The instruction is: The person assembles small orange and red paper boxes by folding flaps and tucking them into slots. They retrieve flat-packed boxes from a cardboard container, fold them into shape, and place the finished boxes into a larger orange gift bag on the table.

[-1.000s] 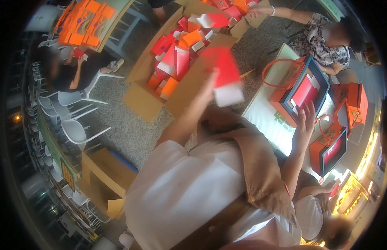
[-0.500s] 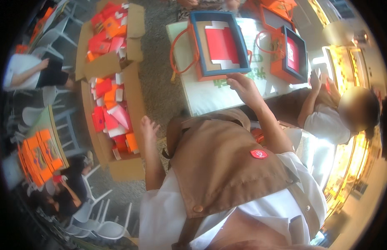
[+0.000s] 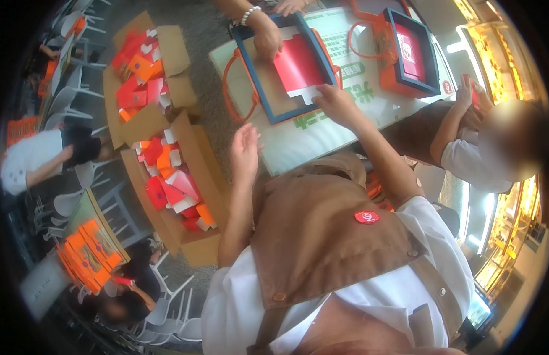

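Observation:
My right hand (image 3: pixel 333 102) reaches onto the white table (image 3: pixel 321 139), fingertips pinching the white edge of a red and white packet (image 3: pixel 298 68). The packet lies in an open box with a blue rim (image 3: pixel 271 92) and orange cord handles. Another person's hand with a bead bracelet (image 3: pixel 265 38) rests on the far side of that box. My left hand (image 3: pixel 245 149) hovers open and empty at the table's left edge, above a cardboard carton (image 3: pixel 194 245) of red, orange and white packets.
A second orange box with a dark rim (image 3: pixel 407 53) stands further right on the table. Another open carton of packets (image 3: pixel 144 65) sits on the floor at upper left. A co-worker (image 3: pixel 463 154) stands at my right. Orange bags (image 3: pixel 88 254) and white chairs (image 3: pixel 67 204) fill the left.
A second ago my hand held a red and white packet up over the cartons. I have turned to the table, and the packet now lies in the blue-rimmed box under my right hand.

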The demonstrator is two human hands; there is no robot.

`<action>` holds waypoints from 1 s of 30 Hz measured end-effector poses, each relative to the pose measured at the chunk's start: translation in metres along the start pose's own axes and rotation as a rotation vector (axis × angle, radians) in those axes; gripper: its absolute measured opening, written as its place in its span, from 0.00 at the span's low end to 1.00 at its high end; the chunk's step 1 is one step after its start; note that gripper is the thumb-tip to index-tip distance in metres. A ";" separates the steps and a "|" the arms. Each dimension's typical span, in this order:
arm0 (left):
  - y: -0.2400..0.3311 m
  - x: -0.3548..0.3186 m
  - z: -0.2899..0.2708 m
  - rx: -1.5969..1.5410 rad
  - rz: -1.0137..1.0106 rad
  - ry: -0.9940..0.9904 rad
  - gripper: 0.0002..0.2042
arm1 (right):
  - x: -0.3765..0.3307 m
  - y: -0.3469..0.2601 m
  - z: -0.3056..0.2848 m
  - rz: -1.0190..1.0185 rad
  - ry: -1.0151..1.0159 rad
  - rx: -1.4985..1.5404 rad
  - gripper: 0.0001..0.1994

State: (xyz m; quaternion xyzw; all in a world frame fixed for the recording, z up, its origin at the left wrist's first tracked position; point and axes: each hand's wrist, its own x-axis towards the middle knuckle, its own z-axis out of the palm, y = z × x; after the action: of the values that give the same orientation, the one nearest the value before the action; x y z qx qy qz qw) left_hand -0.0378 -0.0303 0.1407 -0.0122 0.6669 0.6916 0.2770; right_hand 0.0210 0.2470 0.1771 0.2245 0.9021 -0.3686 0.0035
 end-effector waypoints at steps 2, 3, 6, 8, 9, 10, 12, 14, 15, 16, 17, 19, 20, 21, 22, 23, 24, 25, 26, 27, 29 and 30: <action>-0.003 -0.001 0.006 0.030 0.001 -0.007 0.19 | -0.010 -0.001 -0.004 -0.047 0.017 0.053 0.16; -0.005 -0.001 0.009 0.049 -0.006 -0.005 0.19 | -0.015 -0.004 -0.007 -0.057 0.021 0.096 0.16; -0.006 0.004 0.016 0.085 -0.027 -0.009 0.19 | -0.025 0.004 -0.015 -0.097 0.132 0.193 0.14; -0.005 0.007 0.019 0.101 -0.036 -0.007 0.20 | -0.031 0.014 -0.027 -0.056 0.233 0.269 0.14; -0.004 0.013 0.022 0.110 -0.035 -0.007 0.21 | -0.029 0.028 -0.027 -0.098 0.337 0.223 0.15; -0.004 0.018 0.024 0.119 -0.034 -0.005 0.21 | -0.028 0.041 -0.027 -0.037 0.320 0.189 0.16; -0.008 0.031 0.028 0.180 -0.038 0.003 0.23 | -0.024 0.056 -0.028 0.078 0.295 0.123 0.17; -0.007 0.041 0.033 0.247 -0.042 -0.030 0.25 | -0.017 0.065 -0.021 0.099 0.226 0.119 0.21; -0.002 0.045 0.037 0.284 -0.046 -0.070 0.26 | -0.014 0.066 -0.014 0.113 0.208 0.173 0.21; 0.002 0.049 0.039 0.321 -0.049 -0.111 0.27 | -0.011 0.068 -0.008 0.126 0.190 0.226 0.21; -0.001 0.055 0.036 0.354 -0.038 -0.110 0.27 | -0.007 0.067 -0.004 0.161 0.142 0.239 0.21; -0.016 0.065 0.027 0.405 -0.009 -0.100 0.26 | 0.002 0.061 0.001 0.219 0.041 0.250 0.21; -0.024 0.072 0.023 0.410 -0.013 -0.085 0.26 | 0.005 0.062 0.006 0.246 0.050 0.251 0.21; -0.029 0.076 0.020 0.408 -0.013 -0.074 0.26 | 0.008 0.065 0.012 0.272 0.063 0.244 0.21; -0.035 0.077 0.019 0.404 -0.014 -0.063 0.27 | 0.011 0.067 0.017 0.298 0.076 0.238 0.21; -0.022 0.070 0.028 0.350 -0.075 -0.045 0.25 | 0.015 0.072 0.020 0.304 0.056 0.219 0.23; -0.019 0.067 0.031 0.311 -0.088 -0.033 0.25 | 0.017 0.069 0.017 0.334 0.015 0.208 0.23; -0.017 0.064 0.034 0.271 -0.101 -0.020 0.24 | 0.020 0.065 0.012 0.364 -0.027 0.198 0.24; -0.016 0.063 0.034 0.235 -0.112 -0.005 0.24 | 0.023 0.063 0.010 0.392 -0.070 0.192 0.24; -0.017 0.064 0.033 0.235 -0.105 -0.020 0.24 | 0.028 0.068 0.013 0.415 -0.087 0.196 0.25; -0.017 0.066 0.033 0.233 -0.092 -0.048 0.25 | 0.032 0.072 0.018 0.426 -0.061 0.186 0.25; -0.015 0.066 0.033 0.277 -0.094 -0.055 0.25 | 0.034 0.074 0.021 0.432 -0.049 0.181 0.25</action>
State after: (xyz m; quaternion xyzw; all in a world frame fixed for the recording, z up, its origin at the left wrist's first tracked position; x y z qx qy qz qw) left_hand -0.0766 0.0242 0.1053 0.0139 0.7468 0.5792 0.3265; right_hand 0.0176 0.2935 0.1071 0.4027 0.7960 -0.4441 0.0838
